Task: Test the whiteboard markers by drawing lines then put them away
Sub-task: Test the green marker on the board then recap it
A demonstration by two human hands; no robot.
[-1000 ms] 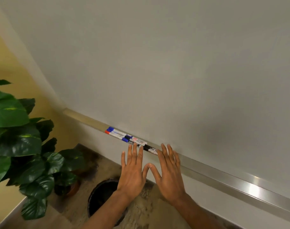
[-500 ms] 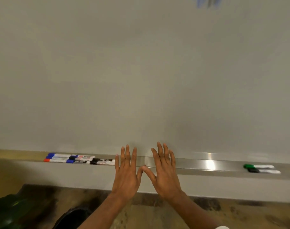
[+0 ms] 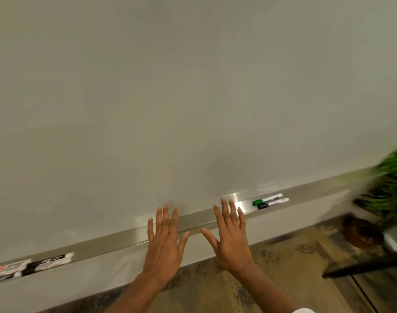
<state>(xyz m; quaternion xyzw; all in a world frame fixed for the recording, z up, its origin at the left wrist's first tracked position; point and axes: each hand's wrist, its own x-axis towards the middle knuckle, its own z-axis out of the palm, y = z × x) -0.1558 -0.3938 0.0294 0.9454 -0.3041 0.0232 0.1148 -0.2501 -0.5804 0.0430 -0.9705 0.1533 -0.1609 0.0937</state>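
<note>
A blurred cluster of markers point(image 3: 32, 266) at eight o'clock ran off the frame's edge, their colours hard to read. A green-capped marker point(image 3: 268, 199) and a black-capped marker point(image 3: 274, 202) lay side by side on the metal tray point(image 3: 310, 190), at two o'clock from the right hand point(image 3: 232, 240), long axes along the tray, caps toward eight o'clock. That hand and the left hand point(image 3: 162, 242) were spread wide before the whiteboard point(image 3: 193, 98), holding nothing. A smeared potted plant point(image 3: 391, 188) stood at three o'clock.
</note>
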